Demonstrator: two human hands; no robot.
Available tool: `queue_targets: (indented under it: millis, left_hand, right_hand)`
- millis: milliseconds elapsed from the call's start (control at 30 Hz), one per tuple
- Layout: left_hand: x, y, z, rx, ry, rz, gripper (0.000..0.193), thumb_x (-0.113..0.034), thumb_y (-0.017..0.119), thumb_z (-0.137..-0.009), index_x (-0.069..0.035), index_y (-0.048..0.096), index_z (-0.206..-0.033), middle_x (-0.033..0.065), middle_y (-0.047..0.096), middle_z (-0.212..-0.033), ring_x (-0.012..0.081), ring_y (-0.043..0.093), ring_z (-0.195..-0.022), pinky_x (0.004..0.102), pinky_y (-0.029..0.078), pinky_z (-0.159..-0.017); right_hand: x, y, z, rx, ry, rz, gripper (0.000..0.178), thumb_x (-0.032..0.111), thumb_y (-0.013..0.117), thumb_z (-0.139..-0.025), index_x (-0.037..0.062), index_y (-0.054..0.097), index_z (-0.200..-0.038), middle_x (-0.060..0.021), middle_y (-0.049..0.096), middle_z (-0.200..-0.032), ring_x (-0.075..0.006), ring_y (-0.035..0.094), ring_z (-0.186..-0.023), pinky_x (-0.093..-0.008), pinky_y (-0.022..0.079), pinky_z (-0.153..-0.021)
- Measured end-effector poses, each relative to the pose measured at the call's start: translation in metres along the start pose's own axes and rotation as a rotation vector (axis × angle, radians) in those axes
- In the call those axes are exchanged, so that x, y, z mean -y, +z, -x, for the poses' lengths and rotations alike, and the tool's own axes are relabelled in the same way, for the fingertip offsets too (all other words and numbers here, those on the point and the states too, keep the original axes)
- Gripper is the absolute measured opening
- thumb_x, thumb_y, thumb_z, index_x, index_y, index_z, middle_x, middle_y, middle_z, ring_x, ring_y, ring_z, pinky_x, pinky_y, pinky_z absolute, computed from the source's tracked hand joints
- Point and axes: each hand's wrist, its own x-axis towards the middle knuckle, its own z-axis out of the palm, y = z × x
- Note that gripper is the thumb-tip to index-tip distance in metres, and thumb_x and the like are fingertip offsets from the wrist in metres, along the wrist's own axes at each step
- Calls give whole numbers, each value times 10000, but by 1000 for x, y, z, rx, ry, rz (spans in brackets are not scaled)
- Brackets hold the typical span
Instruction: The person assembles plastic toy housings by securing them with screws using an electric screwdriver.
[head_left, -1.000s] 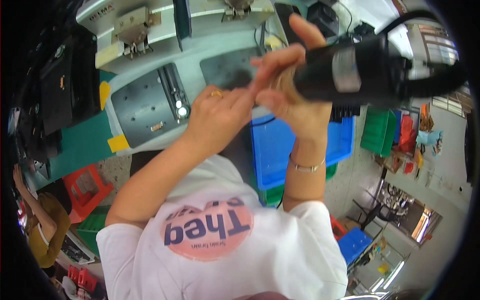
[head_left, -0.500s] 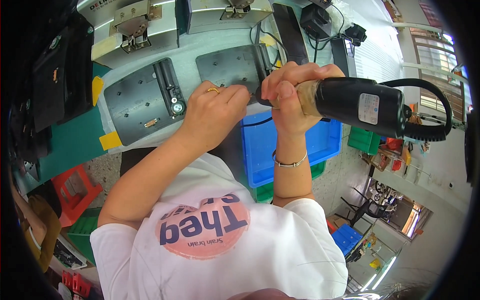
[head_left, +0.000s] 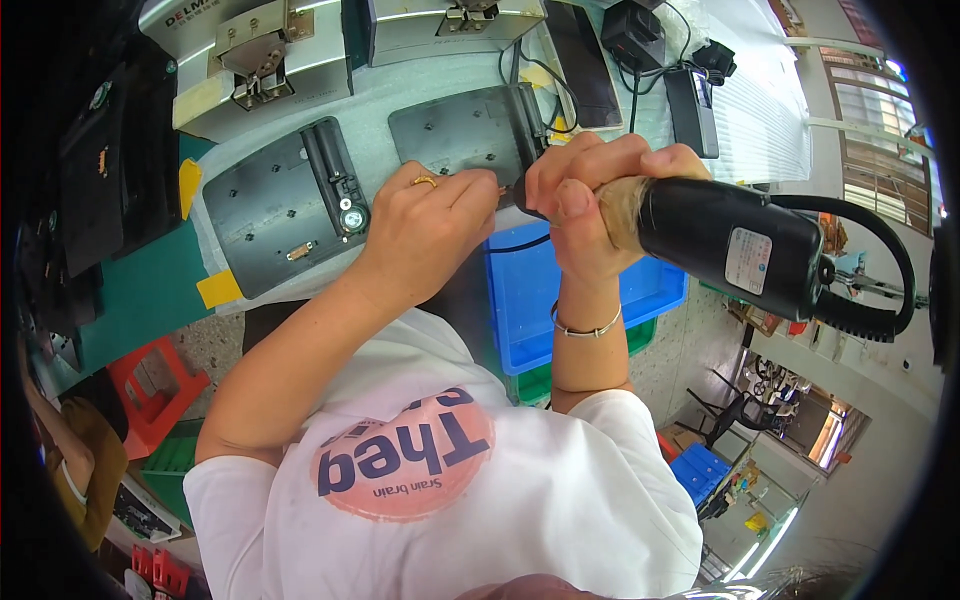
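My right hand [head_left: 590, 205] grips a black electric screwdriver [head_left: 735, 245], its taped collar under my fingers and its body tilted out to the right. My left hand [head_left: 430, 235] is closed in a pinch at the near edge of a dark grey panel [head_left: 455, 128]. A small copper-coloured bit shows at those fingertips; what they hold is otherwise hidden. The screwdriver's tip is covered by my right hand, close to the left fingertips. Left of my hands lies a second grey panel [head_left: 265, 190] with a black hinge-like bar, a round silver part [head_left: 353, 219] and a small brass-coloured piece.
Two silver metal boxes [head_left: 270, 70] with latches stand along the far side. A blue tray [head_left: 520, 310] sits below my right wrist. Black adapters [head_left: 632, 38] with cables and a dark flat slab [head_left: 580, 65] lie far right. Black panels [head_left: 120, 170] stand at left. Another person's arm shows lower left.
The screwdriver's rear end has swung slightly down and right, with my right hand shifting a little. My left hand stays at the panel's edge.
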Motion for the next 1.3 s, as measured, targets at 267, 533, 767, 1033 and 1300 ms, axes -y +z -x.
queue_targets:
  millis: [267,533,767,1033,1300]
  left_hand:
    - [0,1,-1,-12,-10,12,191,-37,738,-710,-73,563,-779,4,712,-912,207,642,-665,316,470,-637]
    - [1,-1,-2,-23,2,66,171,-28,729,-741,-73,581,-816,-2,715,-909,188,635,-637,315,469,-642]
    - [-6,-9,-6,-57,-18,129,141,-31,721,-797,-53,600,-867,55,707,-929,191,622,-643,302,482,-673]
    - [-36,-47,6,74,-726,1328,101,-96,611,-951,-15,596,-1011,79,676,-995,111,641,-860,268,537,-744]
    - [-40,-40,28,139,-549,1057,120,9,713,-829,-40,641,-911,58,679,-962,140,641,-820,281,524,-715]
  right_hand:
    - [4,6,-2,-182,86,-96,489,-89,614,-815,68,333,-1184,-72,556,-717,-144,542,-534,-259,487,-500]
    - [7,13,13,-385,33,-17,495,-48,604,-835,80,301,-1205,-86,551,-776,-165,548,-575,-306,515,-521]
    - [24,2,8,-488,31,-87,588,18,554,-871,116,242,-1360,-59,506,-784,-166,516,-568,-330,510,-492]
    - [51,0,-1,-542,53,-100,545,44,534,-871,112,266,-1339,-46,490,-760,-151,497,-566,-325,484,-460]
    - [21,2,11,-463,65,-125,560,21,608,-869,52,277,-1320,-79,530,-801,-163,527,-562,-314,511,-517]
